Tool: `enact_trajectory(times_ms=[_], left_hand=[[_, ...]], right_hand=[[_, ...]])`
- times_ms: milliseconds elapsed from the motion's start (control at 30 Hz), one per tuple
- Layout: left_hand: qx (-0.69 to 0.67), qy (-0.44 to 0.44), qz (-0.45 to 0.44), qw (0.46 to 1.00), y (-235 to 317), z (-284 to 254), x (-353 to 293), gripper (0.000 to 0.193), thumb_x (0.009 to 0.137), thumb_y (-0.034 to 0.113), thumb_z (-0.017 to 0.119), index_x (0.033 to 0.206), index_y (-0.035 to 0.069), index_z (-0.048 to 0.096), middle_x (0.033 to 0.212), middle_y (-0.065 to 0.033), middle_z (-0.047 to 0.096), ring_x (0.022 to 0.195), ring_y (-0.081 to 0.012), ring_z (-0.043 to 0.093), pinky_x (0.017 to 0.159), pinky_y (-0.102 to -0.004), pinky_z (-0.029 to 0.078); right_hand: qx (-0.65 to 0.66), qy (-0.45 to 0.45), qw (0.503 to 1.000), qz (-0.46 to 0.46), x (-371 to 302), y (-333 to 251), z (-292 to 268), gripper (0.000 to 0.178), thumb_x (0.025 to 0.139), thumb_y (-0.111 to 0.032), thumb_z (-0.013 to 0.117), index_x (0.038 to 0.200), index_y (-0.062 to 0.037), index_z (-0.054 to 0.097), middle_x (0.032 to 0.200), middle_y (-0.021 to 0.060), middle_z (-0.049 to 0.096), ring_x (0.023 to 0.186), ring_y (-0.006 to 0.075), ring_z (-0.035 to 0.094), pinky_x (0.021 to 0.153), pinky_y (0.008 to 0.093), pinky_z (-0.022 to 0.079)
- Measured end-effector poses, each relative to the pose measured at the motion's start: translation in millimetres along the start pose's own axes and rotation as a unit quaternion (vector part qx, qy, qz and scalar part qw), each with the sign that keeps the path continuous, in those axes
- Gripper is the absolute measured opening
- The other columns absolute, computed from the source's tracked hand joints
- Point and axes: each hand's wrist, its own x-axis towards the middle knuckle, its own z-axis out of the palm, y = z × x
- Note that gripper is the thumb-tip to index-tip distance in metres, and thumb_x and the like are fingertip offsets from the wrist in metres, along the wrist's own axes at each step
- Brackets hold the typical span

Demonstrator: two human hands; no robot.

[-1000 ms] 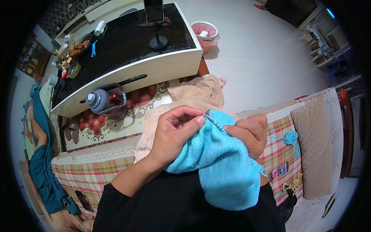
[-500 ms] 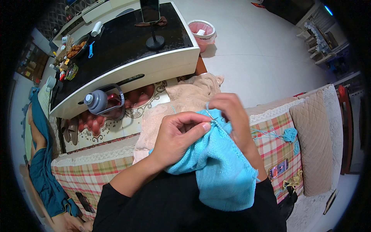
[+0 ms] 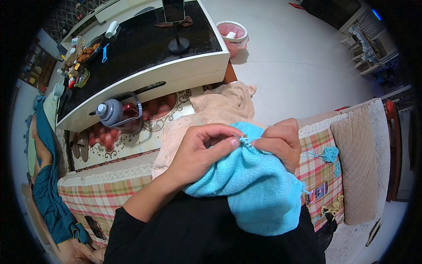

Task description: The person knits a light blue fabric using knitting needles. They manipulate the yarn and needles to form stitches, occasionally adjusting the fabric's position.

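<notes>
On the black-topped table, a phone is standing on a round-based stand, while brown food is sitting in a dark dish near a blue implement. A pink-lined bin is standing on the pale floor past the table's right end, and a gray jug is showing before the table's white side. On the plaid sofa cover, a second phone is lying near a quilted beige cushion.

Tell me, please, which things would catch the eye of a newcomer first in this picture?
A bright blue knitted piece stands out first, in the centre, its upper edge held by the left hand and the right hand. Next come the black-topped table at the upper left and the grey bottle at its near side. To the right, blue yarn lies on the plaid sofa cover.
</notes>
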Motion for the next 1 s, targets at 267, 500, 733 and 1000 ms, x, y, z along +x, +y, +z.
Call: enact_trajectory(times_ms=[267, 500, 733, 1000], left_hand=[[-0.074, 0.033, -0.006, 0.997, 5, 3, 2, 0.022, 0.088, 0.011, 0.072, 0.106, -0.002, 0.072, 0.105, -0.0108, 0.071, 0.093, -0.0136, 0.066, 0.088, -0.0277, 0.054], [0.113, 0.032, 0.032, 0.993, -2, 12, 1, 0.02, 0.087, 0.013, 0.074, 0.097, -0.004, 0.073, 0.092, -0.0071, 0.072, 0.084, -0.0091, 0.063, 0.078, -0.0227, 0.05], [0.014, 0.033, 0.009, 0.999, -3, -1, 0, 0.024, 0.091, 0.013, 0.069, 0.11, -0.002, 0.071, 0.1, -0.0057, 0.07, 0.09, -0.0102, 0.063, 0.081, -0.0239, 0.05], [-0.025, 0.028, 0.03, 0.999, 3, -2, 3, 0.025, 0.093, 0.013, 0.067, 0.114, 0.0, 0.066, 0.102, -0.0064, 0.069, 0.089, -0.0101, 0.063, 0.084, -0.0248, 0.052]], right_hand=[[-0.106, 0.018, 0.994, -0.002, -4, 1, 0, 0.028, 0.058, -0.024, 0.079, 0.083, -0.0139, 0.072, 0.085, 0.0004, 0.061, 0.077, 0.0192, 0.052, 0.065, 0.0309, 0.044], [0.015, -0.147, 0.982, 0.116, 17, 2, 5, 0.03, 0.075, -0.028, 0.07, 0.095, -0.0066, 0.065, 0.094, 0.0109, 0.059, 0.09, 0.0313, 0.06, 0.072, 0.0384, 0.049], [-0.136, -0.011, 0.989, -0.056, 11, 5, 2, 0.026, 0.062, -0.025, 0.077, 0.086, -0.0135, 0.075, 0.079, -0.0001, 0.061, 0.07, 0.0171, 0.05, 0.057, 0.0285, 0.041], [-0.091, 0.006, 0.995, -0.03, 1, 1, -5, 0.037, 0.055, -0.032, 0.079, 0.09, -0.0181, 0.079, 0.076, -0.0063, 0.061, 0.071, 0.0137, 0.044, 0.058, 0.0251, 0.038]])
